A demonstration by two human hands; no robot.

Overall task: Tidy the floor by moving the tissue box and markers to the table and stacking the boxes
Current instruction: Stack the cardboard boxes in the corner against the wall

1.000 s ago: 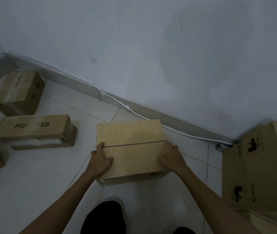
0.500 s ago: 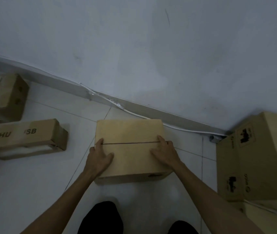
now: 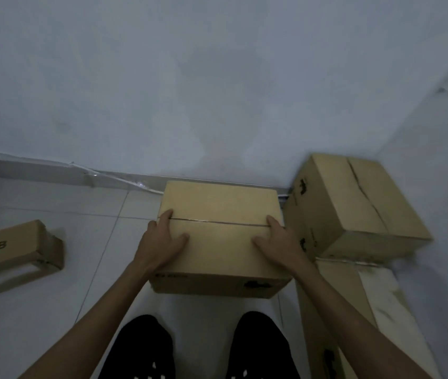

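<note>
1. The corner carton (image 3: pixel 354 209) at 3 o'clock seems to rest on a flat carton (image 3: pixel 376 302) at 4 o'clock. Both are tucked against the wall, which makes them a likely base for the stack
2. The middle box (image 3: pixel 217 209), the one being handled, is at the centre of view, just beside the corner carton on its 9 o'clock side. I cannot tell whether it is clear of the floor (image 3: pixel 53 310)
3. The long box (image 3: pixel 18 247) lies at 9 o'clock, well apart and not yet stacked. The tissue box and markers are out of view
4. The left hand (image 3: pixel 160 242) clasps the middle box's left edge, with thumb and forefinger on top by the seam and the other fingers hidden down the side. The right hand (image 3: pixel 280 242) mirrors it on the right edge — a two-sided clamp that, I judge, keeps a wide box level
5. Both forearms reach forward from 6 o'clock, passing to either side of the shoes (image 3: pixel 141 348)
</note>
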